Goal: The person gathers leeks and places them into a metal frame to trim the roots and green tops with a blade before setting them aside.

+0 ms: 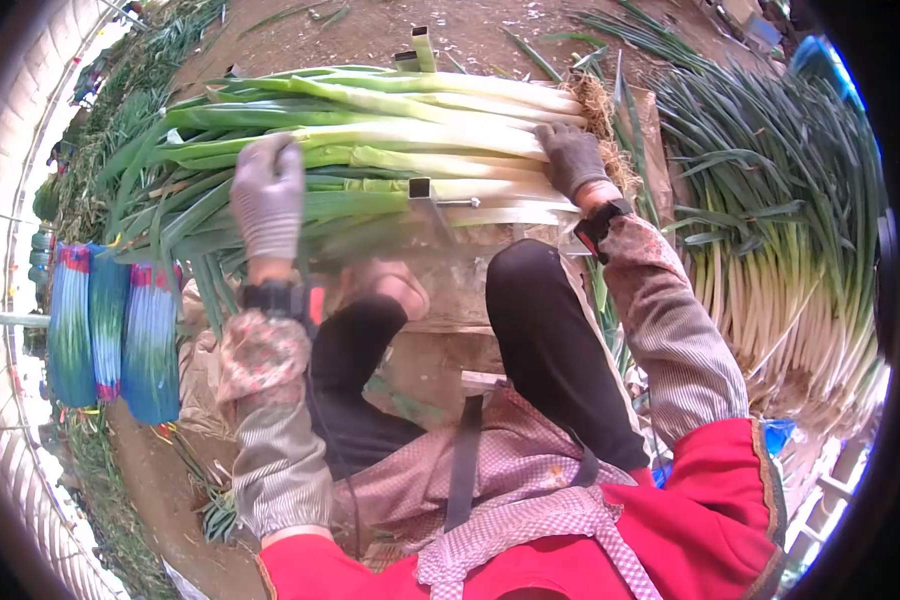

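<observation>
Long green onions (pixel 410 135) lie side by side across a metal rack (pixel 422 190), green leaves to the left, white stems and brown roots to the right. Gloved, my left hand (pixel 268 188) rests on the green part with its fingers curled; what they hold, if anything, is hidden. My right hand (pixel 572 160), also gloved, is at the white ends beside the roots (pixel 600 115), its fingers bent over a stem. Both wrists wear a dark strap.
A large heap of green onions (pixel 770 220) lies at the right. Bundles of blue and green ties or bags (pixel 110 330) hang at the left by a metal bar. Loose leaves (pixel 100 180) cover the ground at far left. My knees (pixel 535 280) are below the rack.
</observation>
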Demonstrator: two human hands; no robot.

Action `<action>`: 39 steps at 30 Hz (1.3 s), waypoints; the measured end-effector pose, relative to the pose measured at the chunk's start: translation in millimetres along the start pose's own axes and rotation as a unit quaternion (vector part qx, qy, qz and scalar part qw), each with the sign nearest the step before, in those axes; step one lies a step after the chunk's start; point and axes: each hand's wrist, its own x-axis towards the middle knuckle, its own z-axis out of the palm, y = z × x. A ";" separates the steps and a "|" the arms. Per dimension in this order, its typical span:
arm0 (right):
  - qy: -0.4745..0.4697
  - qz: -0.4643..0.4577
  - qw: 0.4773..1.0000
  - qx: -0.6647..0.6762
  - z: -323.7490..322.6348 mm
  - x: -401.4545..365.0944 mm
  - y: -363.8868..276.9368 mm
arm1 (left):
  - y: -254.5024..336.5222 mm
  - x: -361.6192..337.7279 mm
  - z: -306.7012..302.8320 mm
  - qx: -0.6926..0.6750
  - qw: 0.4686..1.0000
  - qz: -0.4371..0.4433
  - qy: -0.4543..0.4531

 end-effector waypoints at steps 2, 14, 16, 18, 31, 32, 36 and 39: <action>-0.007 0.000 1.000 0.016 -2.5 -0.5 2.9 | 19.4 19.1 33.1 0.014 0.995 0.096 -0.005; 0.133 -0.055 0.962 0.233 -15.1 -30.0 -39.3 | 23.6 -2.3 107.3 0.202 0.966 0.132 -0.089; 0.215 -0.016 0.955 0.201 4.9 -15.5 -32.1 | 26.5 -5.4 108.5 0.193 0.968 0.136 -0.089; 0.170 -0.012 0.962 0.212 14.2 6.5 -23.7 | 29.4 0.1 114.6 0.198 0.967 0.119 -0.106; 0.193 -0.028 0.936 0.294 18.8 18.5 -7.8 | 25.4 64.9 103.1 0.288 0.919 0.151 -0.225; 0.181 -0.025 0.940 0.287 15.9 16.6 -7.4 | 28.3 63.1 99.3 0.279 0.911 0.126 -0.276; 0.179 -0.013 0.953 0.242 7.9 4.5 -14.2 | 21.0 27.6 91.7 0.246 0.939 0.146 -0.188; 0.163 0.017 0.954 0.252 -9.2 9.2 -33.9 | 20.4 32.6 111.5 0.262 0.935 0.115 -0.210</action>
